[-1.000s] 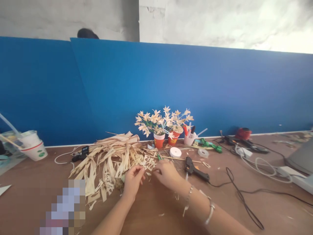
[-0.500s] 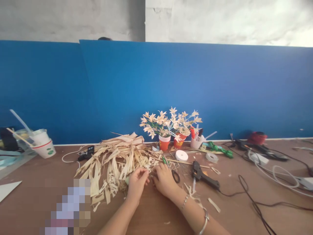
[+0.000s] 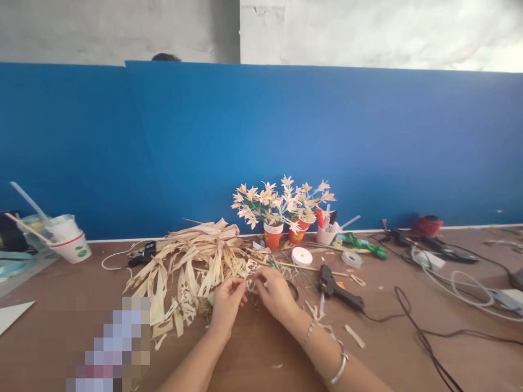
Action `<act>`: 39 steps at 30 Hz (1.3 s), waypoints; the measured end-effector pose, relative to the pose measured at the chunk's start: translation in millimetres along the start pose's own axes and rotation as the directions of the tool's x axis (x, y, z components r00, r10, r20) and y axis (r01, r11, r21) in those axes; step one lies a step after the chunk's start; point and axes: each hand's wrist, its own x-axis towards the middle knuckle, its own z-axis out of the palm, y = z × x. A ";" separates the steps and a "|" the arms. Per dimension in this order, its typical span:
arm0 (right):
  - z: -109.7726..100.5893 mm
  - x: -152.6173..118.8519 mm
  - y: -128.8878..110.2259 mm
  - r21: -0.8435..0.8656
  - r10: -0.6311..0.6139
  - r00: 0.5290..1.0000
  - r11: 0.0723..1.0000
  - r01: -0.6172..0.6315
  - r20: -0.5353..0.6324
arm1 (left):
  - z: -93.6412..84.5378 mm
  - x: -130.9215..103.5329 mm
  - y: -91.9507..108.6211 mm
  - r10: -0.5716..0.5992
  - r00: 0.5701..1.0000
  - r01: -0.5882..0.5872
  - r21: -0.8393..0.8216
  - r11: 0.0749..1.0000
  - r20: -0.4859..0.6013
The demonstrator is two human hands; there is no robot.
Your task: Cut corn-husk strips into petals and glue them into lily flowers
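My left hand (image 3: 230, 301) is closed in a pinch above the table's middle, at the edge of a heap of dried corn husks (image 3: 210, 267). Whatever lies between its fingertips is too small to make out. Facing it, a short gap away, my right hand (image 3: 273, 291) has thumb and fingers drawn together, and its pinch also hides what it may hold. Scissors (image 3: 293, 290) lie partly hidden behind the right hand. A black glue gun (image 3: 341, 291) rests to the right, and a white ribbon roll (image 3: 302, 256) lies beyond the hands.
Two red paper cups (image 3: 273, 235) hold pale husk flowers (image 3: 265, 198) against the blue partition (image 3: 286, 120). A pen cup (image 3: 326, 235), clear tape roll (image 3: 352, 259) and green ribbon (image 3: 365, 246) stand right of them. Cables (image 3: 425, 337) cross the right side; a white cup (image 3: 75, 247) stands left.
My right hand has risen slightly, its fingers now more pinched near the left fingertips. The left hand has barely moved. The whole view has shifted a little.
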 end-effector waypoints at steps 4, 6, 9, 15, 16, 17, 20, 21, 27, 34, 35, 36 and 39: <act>-6.3 -0.4 -3.5 0.075 -0.158 0.972 0.982 0.173 -0.174 | 0.1 0.8 -0.2 -0.011 1.000 0.011 -0.012 1.000 -0.001; -6.3 -1.7 -6.3 0.073 -0.197 0.961 0.974 0.214 -0.194 | 0.0 0.1 0.0 -0.012 1.000 0.012 -0.010 1.000 0.004; -3.3 -3.6 -10.2 0.074 -0.209 0.958 0.971 0.227 -0.195 | 0.2 -1.4 0.7 -0.002 1.000 0.002 -0.002 1.000 0.013; -0.3 -4.0 -15.0 0.049 -0.202 0.960 0.975 0.215 -0.192 | 1.4 -2.0 2.0 0.006 1.000 -0.006 -0.015 1.000 0.029; -0.2 -4.0 -15.1 0.043 -0.202 0.960 0.976 0.214 -0.193 | 1.5 -1.9 1.9 0.006 0.999 -0.006 -0.014 1.000 0.033; 0.0 -4.0 -15.1 0.039 -0.201 0.960 0.976 0.213 -0.195 | 1.4 -1.8 1.7 0.008 0.999 -0.008 -0.011 1.000 0.037; 0.9 -3.9 -14.5 0.029 -0.195 0.960 0.978 0.205 -0.202 | 1.3 -1.9 1.7 0.018 0.999 -0.017 -0.004 1.000 0.043; 1.2 -3.9 -14.3 0.027 -0.192 0.960 0.979 0.201 -0.203 | 1.3 -2.1 2.1 0.019 0.999 -0.019 -0.001 1.000 0.044; 1.5 -3.8 -14.2 0.022 -0.158 0.972 0.986 0.164 -0.175 | 2.2 -4.5 5.8 0.013 0.998 -0.013 0.002 1.000 0.055; 2.1 -3.6 -13.3 0.015 -0.149 0.973 0.988 0.154 -0.177 | 2.8 -5.5 7.2 0.004 0.998 -0.004 0.004 1.000 0.061; 2.2 -3.7 -13.1 0.016 -0.149 0.973 0.988 0.154 -0.178 | 2.9 -5.3 7.0 0.000 0.998 0.000 0.000 1.000 0.066; 2.2 -3.7 -13.0 0.017 -0.149 0.972 0.988 0.154 -0.180 | 3.0 -4.9 6.6 -0.004 0.998 0.004 -0.006 1.000 0.071; 2.3 -4.1 -12.8 0.016 -0.148 0.973 0.988 0.153 -0.179 | 2.9 -3.6 4.9 -0.011 0.997 0.012 -0.014 1.000 0.080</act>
